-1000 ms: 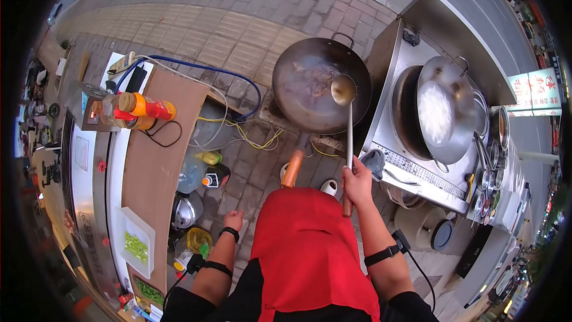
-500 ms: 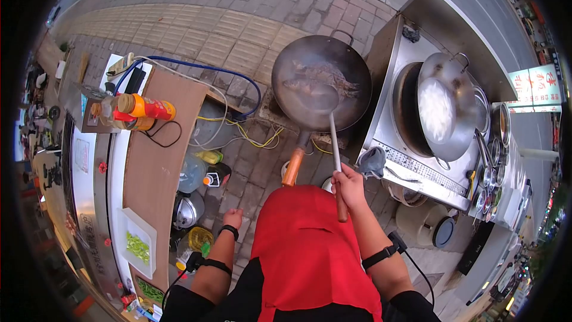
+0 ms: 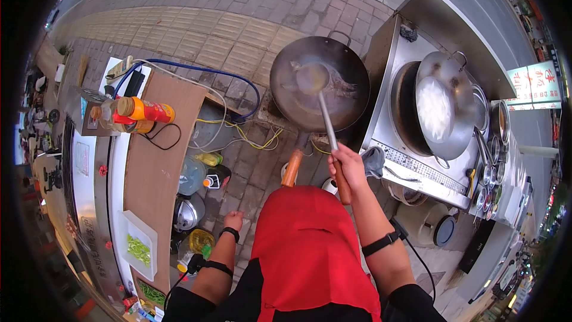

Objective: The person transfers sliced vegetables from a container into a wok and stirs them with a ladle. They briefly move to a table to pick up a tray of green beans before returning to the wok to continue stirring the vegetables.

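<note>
My right hand [image 3: 350, 167] is wrapped round the handle of a long ladle [image 3: 326, 120]. The ladle's round bowl is over the food inside a dark wok [image 3: 348, 104], and the bowl hides part of it. Dark pieces of food [image 3: 341, 85] lie on the wok's bottom under thin steam. The wok's wooden handle [image 3: 292, 169] points towards me, and neither hand touches it. My left hand [image 3: 233, 220] hangs low on the left with its fingers curled and nothing visible in it.
On the right a steel stove [image 3: 411, 173] carries a second wok [image 3: 459, 83] with white contents. A wooden counter [image 3: 158, 161] on the left bears bottles [image 3: 156, 110] and a tray [image 3: 152, 244] of chopped greens. A blue hose [image 3: 205, 67] and cables run between.
The ladle's bowl has moved up and left across the wok, over the food. My right hand has moved slightly forward with the handle. My left hand has barely moved.
</note>
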`<control>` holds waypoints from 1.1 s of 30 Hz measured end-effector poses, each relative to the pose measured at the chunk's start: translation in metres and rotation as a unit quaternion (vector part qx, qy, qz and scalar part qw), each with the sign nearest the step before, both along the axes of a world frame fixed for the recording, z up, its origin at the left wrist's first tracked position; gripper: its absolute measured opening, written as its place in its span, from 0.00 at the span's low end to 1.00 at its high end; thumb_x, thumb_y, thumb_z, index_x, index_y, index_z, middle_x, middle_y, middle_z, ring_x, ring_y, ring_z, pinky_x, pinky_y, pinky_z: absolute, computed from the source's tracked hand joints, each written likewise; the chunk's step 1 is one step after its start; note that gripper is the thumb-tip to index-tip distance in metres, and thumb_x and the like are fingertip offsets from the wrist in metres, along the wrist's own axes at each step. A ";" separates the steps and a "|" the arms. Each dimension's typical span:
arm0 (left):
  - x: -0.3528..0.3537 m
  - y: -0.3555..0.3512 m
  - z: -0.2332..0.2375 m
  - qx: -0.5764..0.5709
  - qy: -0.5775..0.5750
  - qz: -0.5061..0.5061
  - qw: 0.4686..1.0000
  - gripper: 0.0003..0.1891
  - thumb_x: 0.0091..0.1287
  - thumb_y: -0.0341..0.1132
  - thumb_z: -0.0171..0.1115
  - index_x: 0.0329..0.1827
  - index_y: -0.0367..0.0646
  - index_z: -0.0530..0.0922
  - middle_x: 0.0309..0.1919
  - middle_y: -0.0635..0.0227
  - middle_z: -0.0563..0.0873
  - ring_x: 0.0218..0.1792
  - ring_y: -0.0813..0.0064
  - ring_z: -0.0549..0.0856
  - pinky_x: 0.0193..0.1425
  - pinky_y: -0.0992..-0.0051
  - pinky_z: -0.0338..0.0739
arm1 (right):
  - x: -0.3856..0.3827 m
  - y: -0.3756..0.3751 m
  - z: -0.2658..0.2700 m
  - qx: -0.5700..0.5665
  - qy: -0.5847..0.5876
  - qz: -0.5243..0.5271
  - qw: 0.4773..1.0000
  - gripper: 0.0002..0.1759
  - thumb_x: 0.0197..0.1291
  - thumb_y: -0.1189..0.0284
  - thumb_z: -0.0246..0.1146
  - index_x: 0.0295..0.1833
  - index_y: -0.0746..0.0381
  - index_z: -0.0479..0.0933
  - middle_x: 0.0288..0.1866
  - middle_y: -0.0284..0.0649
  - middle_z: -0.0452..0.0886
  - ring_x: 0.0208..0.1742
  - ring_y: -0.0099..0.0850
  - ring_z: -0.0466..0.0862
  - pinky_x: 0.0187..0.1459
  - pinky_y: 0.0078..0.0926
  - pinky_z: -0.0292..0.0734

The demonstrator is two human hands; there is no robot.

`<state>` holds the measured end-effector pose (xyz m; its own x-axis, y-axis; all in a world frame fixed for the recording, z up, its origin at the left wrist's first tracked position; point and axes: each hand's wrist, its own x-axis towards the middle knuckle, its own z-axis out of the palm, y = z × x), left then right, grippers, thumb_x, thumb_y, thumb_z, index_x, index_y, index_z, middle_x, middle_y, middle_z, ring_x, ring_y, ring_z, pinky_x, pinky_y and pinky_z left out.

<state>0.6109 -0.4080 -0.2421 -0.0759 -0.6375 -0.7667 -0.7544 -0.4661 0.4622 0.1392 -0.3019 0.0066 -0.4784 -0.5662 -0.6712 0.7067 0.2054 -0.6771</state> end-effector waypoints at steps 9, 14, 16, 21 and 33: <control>0.000 0.008 0.005 0.010 0.038 0.016 0.999 0.15 0.64 0.41 0.68 0.27 0.39 0.79 0.23 0.69 0.81 0.29 0.78 0.76 0.39 0.69 0.74 | -0.008 0.037 -0.028 0.302 0.408 0.067 0.859 0.27 0.61 0.71 0.64 0.65 0.68 0.74 0.33 0.50 0.86 0.34 0.36 0.87 0.40 0.38 0.80; -0.008 0.011 0.012 0.004 0.019 0.002 1.000 0.14 0.64 0.39 0.65 0.23 0.43 0.73 0.20 0.71 0.78 0.26 0.78 0.75 0.35 0.71 0.70 | 0.015 0.051 -0.003 0.254 0.254 0.071 0.931 0.26 0.62 0.73 0.63 0.66 0.67 0.74 0.25 0.35 0.80 0.26 0.22 0.81 0.30 0.29 0.78; -0.004 0.006 0.008 0.014 -0.007 -0.018 1.000 0.14 0.63 0.41 0.67 0.28 0.39 0.79 0.22 0.69 0.81 0.28 0.78 0.76 0.38 0.69 0.73 | 0.025 0.062 -0.027 0.256 0.325 0.094 0.905 0.26 0.62 0.73 0.63 0.66 0.68 0.74 0.26 0.36 0.81 0.25 0.24 0.81 0.29 0.29 0.77; 0.000 -0.002 -0.009 0.010 0.008 0.003 1.000 0.14 0.62 0.42 0.66 0.28 0.38 0.79 0.23 0.67 0.82 0.28 0.77 0.77 0.38 0.69 0.75 | 0.040 0.054 -0.034 0.190 0.218 0.046 0.956 0.25 0.65 0.75 0.59 0.67 0.67 0.73 0.26 0.36 0.80 0.21 0.23 0.78 0.23 0.25 0.74; -0.002 0.000 0.011 -0.007 -0.011 -0.006 1.000 0.13 0.61 0.36 0.64 0.21 0.45 0.73 0.19 0.72 0.77 0.23 0.78 0.73 0.30 0.71 0.68 | 0.019 0.020 -0.006 -0.051 -0.125 -0.028 0.990 0.11 0.71 0.71 0.54 0.54 0.63 0.73 0.30 0.35 0.76 0.21 0.23 0.74 0.22 0.23 0.71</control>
<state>0.6091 -0.4085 -0.2312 -0.0672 -0.6469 -0.7596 -0.7696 -0.4510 0.4521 0.1581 -0.2816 0.0010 -0.3370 -0.6144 -0.7134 0.8632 0.1009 -0.4947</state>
